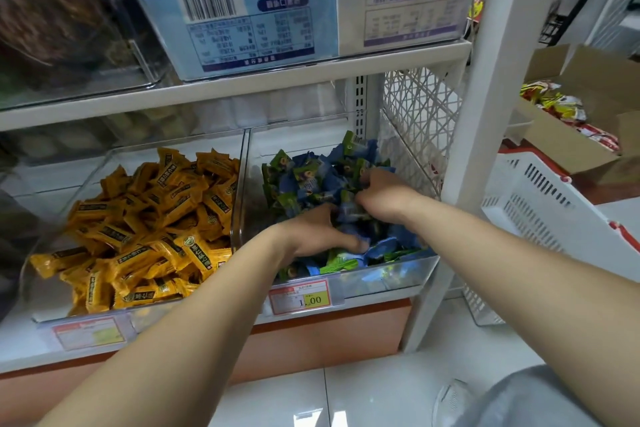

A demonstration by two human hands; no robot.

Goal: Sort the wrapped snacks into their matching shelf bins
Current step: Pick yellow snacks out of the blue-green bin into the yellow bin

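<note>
On the lower shelf point(214, 83) of a white rack, two clear bins stand side by side, their walls touching. Both of the person's bare arms reach into the right bin point(398, 274), which is heaped with blue and green snacks point(311, 177) in small crinkled wrappers, the two colours mixed through the pile. At the front of that heap the left hand point(322, 232) lies knuckles up, its fingers and thumb curled down and closed round a few of the blue wrappers. Just behind it and a little to the right, the right hand point(384, 191) is sunk into the middle of the pile with its fingers bent under and hidden among the wrappers; whether it has hold of a piece or only presses into them cannot be told. The hands are close together but apart, with a wrapper between them. Beside it, the left bin point(104, 163) holds only yellow snacks point(156, 218) with dark printed labels. A price tag point(299, 296) reading 1.00 is clipped below the right bin's front edge. One shelf up, a pale blue carton point(242, 21) and a white carton point(405, 0) sit next to each other, barcodes facing out. Past the rack's upright post, to the right, a white plastic basket point(540, 198) leans near an open cardboard box point(571, 149) of red and yellow packets point(554, 100).
</note>
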